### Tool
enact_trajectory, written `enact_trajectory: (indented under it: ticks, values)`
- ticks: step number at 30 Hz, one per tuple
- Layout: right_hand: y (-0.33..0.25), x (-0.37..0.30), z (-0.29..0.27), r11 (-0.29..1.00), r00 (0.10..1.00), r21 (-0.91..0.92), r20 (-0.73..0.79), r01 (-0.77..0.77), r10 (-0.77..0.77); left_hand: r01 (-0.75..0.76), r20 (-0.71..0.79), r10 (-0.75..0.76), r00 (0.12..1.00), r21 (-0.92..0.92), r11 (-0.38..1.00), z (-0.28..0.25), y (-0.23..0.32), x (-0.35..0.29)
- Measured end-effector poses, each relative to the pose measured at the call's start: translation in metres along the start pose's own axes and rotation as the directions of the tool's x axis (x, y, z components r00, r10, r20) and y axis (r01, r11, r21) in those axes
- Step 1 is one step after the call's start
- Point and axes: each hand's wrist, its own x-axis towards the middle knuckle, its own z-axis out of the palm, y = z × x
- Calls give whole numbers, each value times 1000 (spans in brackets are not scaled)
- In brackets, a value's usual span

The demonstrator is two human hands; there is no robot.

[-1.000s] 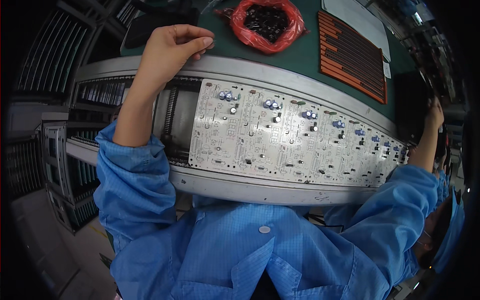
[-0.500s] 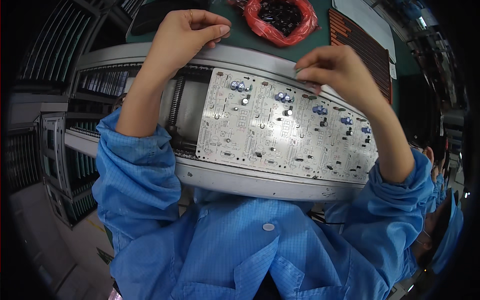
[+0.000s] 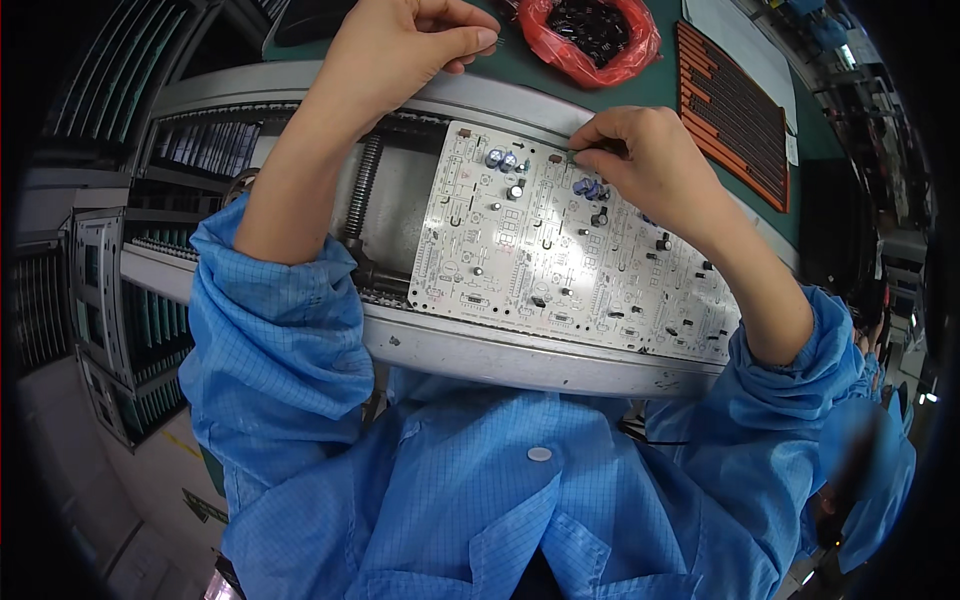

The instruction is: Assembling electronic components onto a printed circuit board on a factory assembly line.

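A white printed circuit board (image 3: 470, 265), divided into repeating sections, lies in the metal conveyor frame in front of me. Blue capacitors (image 3: 500, 158), small black capacitors and other parts stand on it. My right hand (image 3: 655, 170) is closed in a pinch at the board's far edge, with a tiny green electronic component (image 3: 571, 154) at its fingertips. Beyond the conveyor rail my left hand (image 3: 400, 50) is also pinched, and small thin-leaded components (image 3: 499, 42) poke out from its fingertips. How many it holds is hidden.
On the green bench behind the rail are a red plastic bag (image 3: 535, 50) of small black parts and an orange-and-black slotted tray (image 3: 735, 120). The conveyor's near rail (image 3: 470, 350) runs before my body. Racks of boards (image 3: 95, 90) stand left; another person in blue (image 3: 880, 480) is at right.
My right hand has moved left and down to the board's far edge with the green component. My left hand has shifted slightly up and right. The board appears a little further right in view.
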Motion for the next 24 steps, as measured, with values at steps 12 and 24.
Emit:
enact_trajectory:
  ticks: [12, 24]
  values:
    - [4, -7, 11, 991, 990, -86, -91, 100, -107, 4, 5, -4, 1000, 19, 1000, 1, 0, 1]
    - [-23, 22, -8, 913, 991, 387, 17, -127, 131, 32, 25, -31, 999, -26, 999, 4, 8, -1]
